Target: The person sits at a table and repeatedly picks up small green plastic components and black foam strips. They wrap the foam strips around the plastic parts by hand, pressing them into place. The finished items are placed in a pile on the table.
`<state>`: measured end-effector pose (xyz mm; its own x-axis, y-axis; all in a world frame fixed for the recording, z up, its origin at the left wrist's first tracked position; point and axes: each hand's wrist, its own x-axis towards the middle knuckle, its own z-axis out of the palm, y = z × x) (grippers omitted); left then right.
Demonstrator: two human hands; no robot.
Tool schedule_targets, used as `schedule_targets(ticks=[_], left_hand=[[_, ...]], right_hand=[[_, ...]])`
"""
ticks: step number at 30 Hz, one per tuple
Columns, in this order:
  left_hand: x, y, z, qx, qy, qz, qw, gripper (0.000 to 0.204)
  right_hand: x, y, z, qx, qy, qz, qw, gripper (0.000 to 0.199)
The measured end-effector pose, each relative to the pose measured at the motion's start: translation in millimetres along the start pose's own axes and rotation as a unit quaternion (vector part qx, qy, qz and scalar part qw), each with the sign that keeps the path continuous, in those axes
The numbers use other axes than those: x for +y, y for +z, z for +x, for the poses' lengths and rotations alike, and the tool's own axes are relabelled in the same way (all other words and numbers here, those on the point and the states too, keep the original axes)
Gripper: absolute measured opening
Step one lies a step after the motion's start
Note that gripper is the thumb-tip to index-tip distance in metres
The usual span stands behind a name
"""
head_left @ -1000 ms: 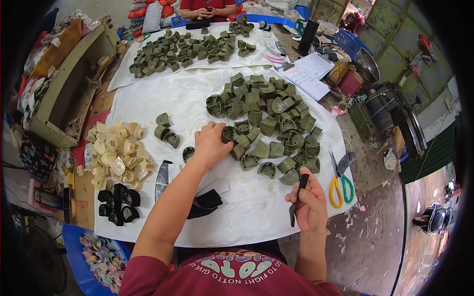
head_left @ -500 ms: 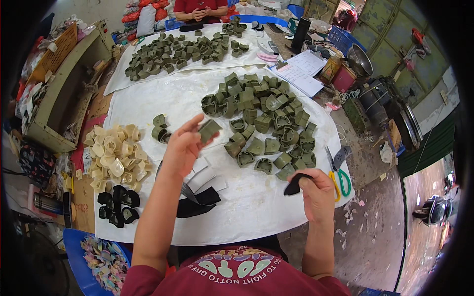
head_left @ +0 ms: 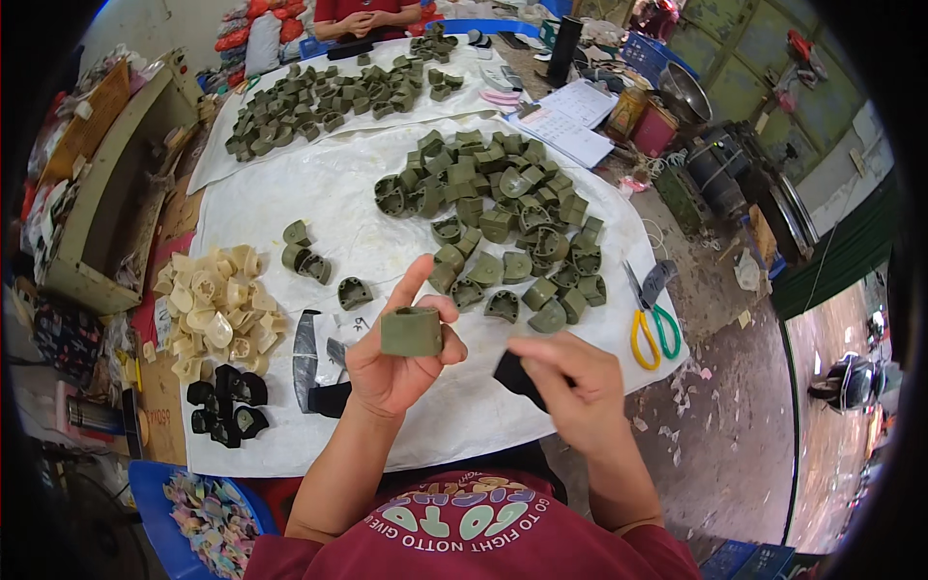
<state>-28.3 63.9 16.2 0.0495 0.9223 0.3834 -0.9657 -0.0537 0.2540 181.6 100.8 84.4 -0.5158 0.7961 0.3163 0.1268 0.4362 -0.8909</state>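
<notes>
My left hand (head_left: 379,377) holds an olive-green shoe heel (head_left: 410,333) upright in front of me, its curved side facing me and the index finger sticking up behind it. To the right, my right hand (head_left: 580,391) pinches a small black piece of fabric or leather (head_left: 519,377), close to the heel but apart from it. Beyond my hands lies a large pile of olive-green heels (head_left: 498,198). A few loose heels (head_left: 307,261) sit left of it, with a single one (head_left: 354,292) nearer me. Black strips (head_left: 305,362) lie partly hidden behind my left forearm.
Cream heels (head_left: 217,304) and several black heels (head_left: 228,404) are heaped at the left. Scissors (head_left: 652,333) with yellow and green handles lie at the right edge. A blue basin (head_left: 155,503) of scraps stands lower left. Across the table, a person (head_left: 367,21) sits behind another heel pile (head_left: 329,97).
My left hand has come nearer and rightward with the heel, now turned upright. My right hand has moved left toward it with the black piece. Another loose heel is visible on the cloth.
</notes>
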Motion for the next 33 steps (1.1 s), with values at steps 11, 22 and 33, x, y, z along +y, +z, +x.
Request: schedule_targets(ticks=[11,22,33], left_hand=[[-36.0,23.8,7.9,0.098,-0.026,0.187,0.977,0.081],[-65.2,21.0,7.6,0.133,-0.073,0.140,0.978,0.073],[-51.8,12.1,5.2,0.208,-0.055,0.238,0.947,0.058]], right_hand=[[5.3,6.4,-6.6,0.060,-0.134,-0.204,0.968,0.036],[29.0,-22.0,-28.6,0.071,-0.109,-0.187,0.974,0.013],[101.7,-103.0,-116.8,0.140,0.216,-0.305,0.917,0.025]])
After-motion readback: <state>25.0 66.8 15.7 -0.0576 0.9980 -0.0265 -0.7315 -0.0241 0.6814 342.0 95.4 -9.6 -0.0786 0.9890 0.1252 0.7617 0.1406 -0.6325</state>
